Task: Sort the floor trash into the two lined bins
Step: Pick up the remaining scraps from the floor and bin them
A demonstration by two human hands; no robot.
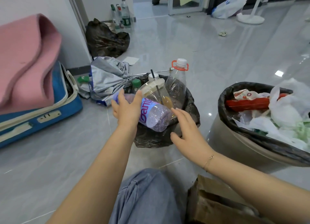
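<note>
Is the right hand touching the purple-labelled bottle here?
Cannot tell. In the head view the right hand is open beside the bottle, fingertips near its base, with no plain gap or contact; the left hand grips it.

The left hand [127,108] holds a purple bottle [151,114] over the small bin [191,106]. The right hand [186,131] touches that bin's bag.
</note>
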